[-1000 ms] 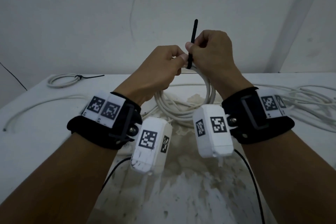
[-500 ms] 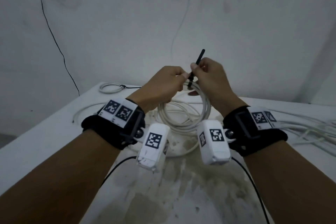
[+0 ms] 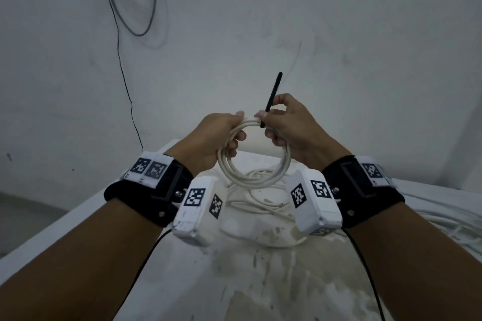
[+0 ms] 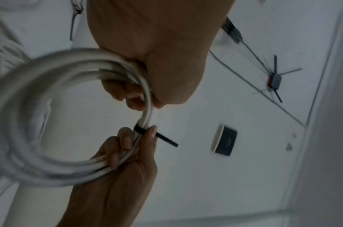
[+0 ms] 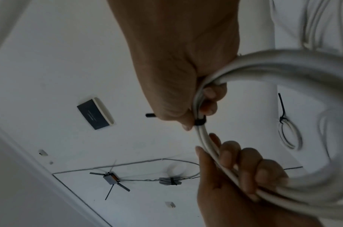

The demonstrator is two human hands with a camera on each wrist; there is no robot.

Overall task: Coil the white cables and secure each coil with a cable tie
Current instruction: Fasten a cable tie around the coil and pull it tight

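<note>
A white cable coil (image 3: pixel 253 180) hangs in the air between both hands, above the table. My left hand (image 3: pixel 236 125) grips its upper left part, fingers (image 4: pixel 128 92) curled round the strands. A black cable tie (image 3: pixel 271 96) is wrapped round the top of the coil, its band (image 5: pixel 199 122) snug on the strands and its tail (image 4: pixel 166 139) sticking up. My right hand (image 3: pixel 263 125) pinches the coil at the tie with thumb and forefinger, and its other fingers (image 5: pixel 209 99) curl round the strands.
Loose white cables (image 3: pixel 260 206) lie on the stained white table (image 3: pixel 260 281) under the hands, with more (image 3: pixel 443 216) at the right. A tied coil (image 5: pixel 289 135) lies farther back. A black wire (image 3: pixel 122 73) hangs on the wall.
The coil has risen clear of the table. My left hand has slid off the tie to the coil's left side, and the hands have moved slightly apart. The camera has tilted up.
</note>
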